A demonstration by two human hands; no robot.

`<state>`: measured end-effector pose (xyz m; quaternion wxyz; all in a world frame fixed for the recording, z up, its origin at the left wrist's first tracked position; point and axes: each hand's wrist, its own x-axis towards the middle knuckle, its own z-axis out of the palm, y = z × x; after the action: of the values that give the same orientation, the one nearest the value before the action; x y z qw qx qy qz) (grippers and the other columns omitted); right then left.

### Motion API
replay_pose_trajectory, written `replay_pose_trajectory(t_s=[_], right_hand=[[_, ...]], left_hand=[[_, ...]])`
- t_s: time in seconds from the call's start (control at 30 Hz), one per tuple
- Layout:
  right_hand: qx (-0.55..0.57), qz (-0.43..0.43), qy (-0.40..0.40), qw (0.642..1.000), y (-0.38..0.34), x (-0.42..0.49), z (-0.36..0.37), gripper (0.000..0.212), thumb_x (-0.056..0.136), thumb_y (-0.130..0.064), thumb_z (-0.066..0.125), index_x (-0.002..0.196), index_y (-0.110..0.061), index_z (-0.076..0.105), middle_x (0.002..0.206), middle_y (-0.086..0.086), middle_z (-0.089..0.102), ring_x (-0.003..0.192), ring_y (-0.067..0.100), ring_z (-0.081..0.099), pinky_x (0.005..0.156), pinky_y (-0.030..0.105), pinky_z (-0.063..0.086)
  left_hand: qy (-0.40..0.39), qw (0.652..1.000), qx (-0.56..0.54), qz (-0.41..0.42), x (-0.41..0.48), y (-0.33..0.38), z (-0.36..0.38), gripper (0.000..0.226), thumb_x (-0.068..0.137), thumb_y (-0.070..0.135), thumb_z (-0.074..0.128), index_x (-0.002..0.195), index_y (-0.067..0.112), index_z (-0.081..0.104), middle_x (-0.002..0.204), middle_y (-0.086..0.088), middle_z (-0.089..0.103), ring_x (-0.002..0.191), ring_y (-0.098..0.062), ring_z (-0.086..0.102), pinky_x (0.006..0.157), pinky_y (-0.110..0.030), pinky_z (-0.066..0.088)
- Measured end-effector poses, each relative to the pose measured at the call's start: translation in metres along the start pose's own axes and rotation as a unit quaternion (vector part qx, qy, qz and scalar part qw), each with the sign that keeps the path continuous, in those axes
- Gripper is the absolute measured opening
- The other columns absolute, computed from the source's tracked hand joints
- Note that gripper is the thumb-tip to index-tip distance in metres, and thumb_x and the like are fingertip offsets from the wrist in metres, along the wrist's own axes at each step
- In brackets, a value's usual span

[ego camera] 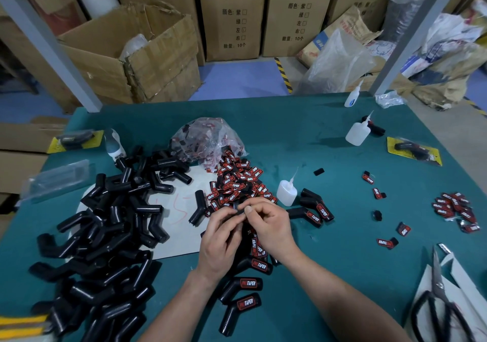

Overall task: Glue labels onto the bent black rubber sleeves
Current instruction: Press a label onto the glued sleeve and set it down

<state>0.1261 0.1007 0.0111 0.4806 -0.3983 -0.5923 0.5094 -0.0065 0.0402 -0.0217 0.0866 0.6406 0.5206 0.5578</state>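
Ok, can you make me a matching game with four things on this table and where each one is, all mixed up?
Things
1. scissors
2. heap of plain black sleeves
3. plastic bag of labels
4. small black piece

Places
A. pinched between the left hand and the right hand
B. left side of the table
C. near right corner, on white paper
D. behind the loose labels, further from the person

Pairs: 1-C, 2-B, 3-D, 4-A
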Motion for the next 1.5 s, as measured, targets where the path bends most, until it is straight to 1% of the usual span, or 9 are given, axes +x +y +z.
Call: replay_pose_trajectory(t_s=[0.13,0.37,0.53,0.67,0.83,0.97,1.17,1.3,1.5], right_hand=[[-0.013,0.005,0.032,0.999,-0.003,0.001,0.001,0.029,0.093,-0.023,0.058,0.075,-0.037,0.076,0.089,-0.007,0.076,0.088,0.013,0.072,0.081,0.019,0.052],[0.047,0.093,0.004,0.995,0.004,0.005,-0.003,0.046,0.103,-0.041,0.045,0.08,-0.019,0.079,0.093,0.004,0.078,0.094,0.02,0.072,0.086,0.025,0.052],[0.033,0.026,-0.065,0.997,0.006,0.005,-0.005,0.018,0.092,-0.02,0.063,0.092,-0.027,0.079,0.11,-0.001,0.073,0.108,0.022,0.069,0.093,0.034,0.056],[-0.01,-0.014,-0.069,0.997,0.009,0.007,-0.004,0.023,0.092,-0.016,0.065,0.093,-0.036,0.076,0.112,-0.007,0.072,0.108,0.02,0.069,0.092,0.026,0.054],[-0.027,-0.031,-0.074,0.996,0.014,0.007,-0.004,0.029,0.094,-0.014,0.063,0.097,-0.041,0.073,0.113,-0.008,0.07,0.109,0.021,0.068,0.095,0.028,0.053],[-0.031,-0.031,-0.072,0.996,0.016,0.006,-0.004,0.027,0.094,-0.013,0.063,0.096,-0.038,0.072,0.114,-0.008,0.07,0.11,0.021,0.067,0.095,0.03,0.054],[-0.031,-0.028,-0.064,0.997,0.015,0.005,-0.003,0.01,0.091,-0.015,0.064,0.086,-0.018,0.071,0.11,-0.009,0.071,0.106,0.02,0.068,0.094,0.03,0.053],[-0.031,-0.026,-0.063,0.997,0.015,0.005,-0.003,0.013,0.091,-0.016,0.063,0.089,-0.008,0.073,0.11,-0.008,0.071,0.106,0.021,0.068,0.095,0.032,0.054],[-0.017,-0.013,-0.068,0.997,0.014,0.004,-0.003,0.013,0.092,-0.014,0.063,0.093,-0.018,0.075,0.112,-0.006,0.071,0.107,0.023,0.068,0.093,0.03,0.054]], left_hand=[[-0.016,1.0,-0.002,-0.013,-0.002,0.001,0.005,0.023,0.097,0.005,0.059,0.117,0.0,0.07,0.123,-0.004,0.055,0.124,-0.003,0.054,0.108,-0.021,0.044],[-0.012,0.998,-0.021,-0.051,-0.003,-0.002,0.004,0.021,0.1,0.013,0.059,0.118,0.01,0.07,0.122,-0.001,0.057,0.12,-0.007,0.058,0.106,-0.022,0.045],[0.018,0.989,-0.053,-0.139,0.001,-0.008,-0.001,0.021,0.101,0.021,0.059,0.114,0.014,0.073,0.122,0.014,0.061,0.116,-0.011,0.062,0.103,-0.021,0.045],[0.005,0.99,-0.046,-0.136,0.0,-0.008,0.0,0.022,0.102,0.02,0.056,0.116,0.016,0.072,0.123,0.011,0.058,0.116,-0.012,0.061,0.102,-0.022,0.046],[-0.03,0.994,-0.044,-0.1,0.0,-0.007,0.0,0.032,0.102,0.012,0.05,0.129,0.021,0.065,0.12,-0.005,0.053,0.115,-0.013,0.058,0.1,-0.019,0.045],[-0.027,0.992,-0.046,-0.112,0.001,-0.005,0.0,0.03,0.103,0.015,0.049,0.127,0.022,0.065,0.12,-0.003,0.053,0.116,-0.011,0.057,0.1,-0.018,0.044],[-0.023,0.991,-0.049,-0.123,0.002,-0.003,-0.001,0.029,0.103,0.017,0.049,0.125,0.022,0.067,0.12,0.001,0.054,0.116,-0.009,0.057,0.1,-0.017,0.044],[-0.023,0.99,-0.05,-0.128,0.001,-0.004,-0.001,0.029,0.103,0.018,0.049,0.126,0.023,0.067,0.125,0.006,0.053,0.116,-0.011,0.058,0.1,-0.018,0.044],[-0.025,0.989,-0.049,-0.134,0.001,-0.004,-0.001,0.029,0.103,0.019,0.05,0.126,0.025,0.067,0.122,0.001,0.055,0.117,-0.012,0.058,0.101,-0.021,0.046]])
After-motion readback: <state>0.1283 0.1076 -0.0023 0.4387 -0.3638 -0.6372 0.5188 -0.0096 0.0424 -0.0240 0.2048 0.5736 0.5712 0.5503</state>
